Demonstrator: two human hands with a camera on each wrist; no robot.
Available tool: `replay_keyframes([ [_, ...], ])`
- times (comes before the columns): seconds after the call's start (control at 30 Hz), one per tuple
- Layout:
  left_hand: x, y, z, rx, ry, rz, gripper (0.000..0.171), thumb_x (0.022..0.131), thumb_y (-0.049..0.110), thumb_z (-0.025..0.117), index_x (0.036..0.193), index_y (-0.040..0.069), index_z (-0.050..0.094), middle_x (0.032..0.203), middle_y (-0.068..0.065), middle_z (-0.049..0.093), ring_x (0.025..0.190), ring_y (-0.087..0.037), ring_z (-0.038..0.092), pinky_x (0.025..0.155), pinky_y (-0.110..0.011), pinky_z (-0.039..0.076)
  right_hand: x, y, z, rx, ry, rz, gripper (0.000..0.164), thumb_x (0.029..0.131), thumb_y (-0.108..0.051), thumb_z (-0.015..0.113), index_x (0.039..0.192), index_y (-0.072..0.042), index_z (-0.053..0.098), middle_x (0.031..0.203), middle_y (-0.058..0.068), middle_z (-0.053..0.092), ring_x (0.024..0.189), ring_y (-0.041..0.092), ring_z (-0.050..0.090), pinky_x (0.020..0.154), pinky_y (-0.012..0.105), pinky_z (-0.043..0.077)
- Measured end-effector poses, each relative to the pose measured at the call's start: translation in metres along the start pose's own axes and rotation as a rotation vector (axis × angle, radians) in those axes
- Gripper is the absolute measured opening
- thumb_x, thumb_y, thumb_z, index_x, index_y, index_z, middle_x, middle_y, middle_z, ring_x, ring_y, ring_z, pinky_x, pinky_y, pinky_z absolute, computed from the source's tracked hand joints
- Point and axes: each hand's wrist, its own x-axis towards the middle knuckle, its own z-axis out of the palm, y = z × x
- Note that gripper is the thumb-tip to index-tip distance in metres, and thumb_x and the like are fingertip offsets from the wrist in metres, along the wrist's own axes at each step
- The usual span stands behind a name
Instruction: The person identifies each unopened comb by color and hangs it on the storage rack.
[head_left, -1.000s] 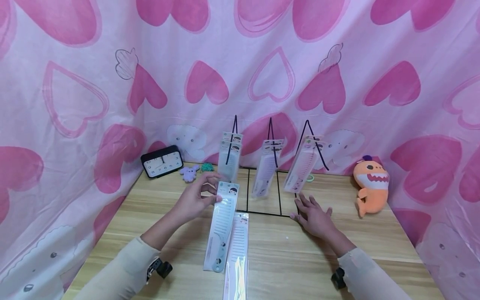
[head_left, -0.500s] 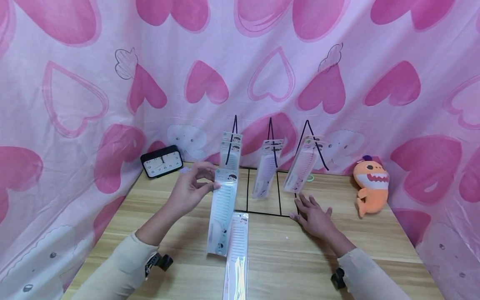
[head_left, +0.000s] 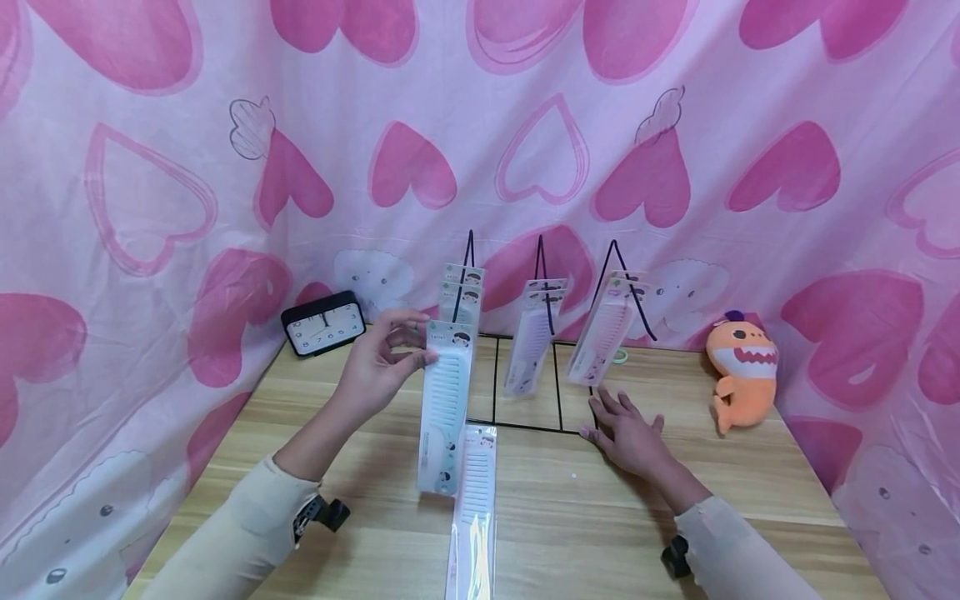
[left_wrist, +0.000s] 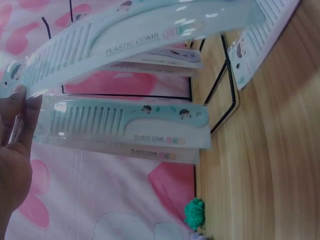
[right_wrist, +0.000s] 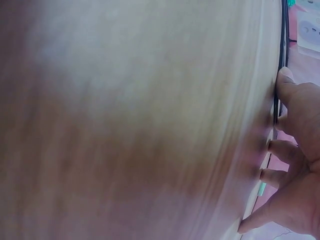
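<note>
My left hand (head_left: 378,362) pinches the upper edge of a packaged pale green comb (head_left: 444,417) between thumb and fingers. That comb hangs nearly upright in front of the left hook of a black wire rack (head_left: 525,427). In the left wrist view, the held comb (left_wrist: 135,40) passes close to the packaged combs (left_wrist: 125,120) on the left hook. Packaged lilac combs (head_left: 528,342) hang from the middle hook and pink ones (head_left: 603,329) from the right hook. My right hand (head_left: 628,433) rests with spread fingers at the rack base's front right corner; in the right wrist view its thumb touches the wire.
Another packaged comb (head_left: 474,500) lies on the wooden table (head_left: 585,533) near me. A black clock (head_left: 324,323) stands at the back left, and an orange shark plush (head_left: 744,367) at the right. In the left wrist view a green trinket (left_wrist: 195,214) sits by the rack.
My left hand has raised the packaged comb away from me, up toward the left hook, and the comb now hangs more upright. The right hand has stayed in place.
</note>
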Motion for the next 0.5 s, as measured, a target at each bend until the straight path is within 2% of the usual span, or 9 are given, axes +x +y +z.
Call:
replay_keyframes([
  [0.13,0.003,-0.001,0.001,0.008,-0.004,0.004,0.056,0.096,-0.001,0.084,0.143,0.017,0.061,0.140,-0.005,0.069,0.121,-0.026,0.077,0.096,-0.034,0.068,0.000,0.000,0.000,-0.005,0.005,-0.001,0.072,0.110,-0.053,0.065,0.168,-0.015,0.048,0.183,0.013,0.029,0.167,0.054,0.023,0.108,0.103,0.007],
  [0.27,0.007,-0.003,0.004,0.019,0.000,0.003,0.055,0.096,0.001,0.085,0.143,0.019,0.061,0.144,-0.004,0.068,0.123,-0.026,0.077,0.097,-0.042,0.069,-0.001,0.000,0.000,-0.005,0.008,0.004,0.072,0.110,-0.053,0.065,0.168,-0.014,0.048,0.183,0.013,0.029,0.167,0.054,0.023,0.108,0.103,0.007],
  [0.43,0.014,-0.009,0.007,0.003,0.019,0.007,0.055,0.095,0.000,0.085,0.140,0.023,0.063,0.139,-0.003,0.069,0.125,-0.026,0.076,0.092,-0.034,0.068,-0.001,-0.001,-0.002,0.002,-0.010,0.013,0.073,0.110,-0.054,0.064,0.169,-0.015,0.046,0.183,0.013,0.028,0.168,0.054,0.022,0.108,0.102,0.005],
  [0.5,0.016,-0.011,0.008,-0.013,0.028,0.012,0.054,0.095,0.000,0.085,0.140,0.021,0.063,0.133,-0.004,0.069,0.123,-0.026,0.076,0.091,-0.028,0.067,-0.001,-0.002,-0.002,0.004,-0.017,0.014,0.073,0.110,-0.054,0.064,0.169,-0.016,0.046,0.183,0.013,0.027,0.168,0.054,0.021,0.109,0.102,0.005],
])
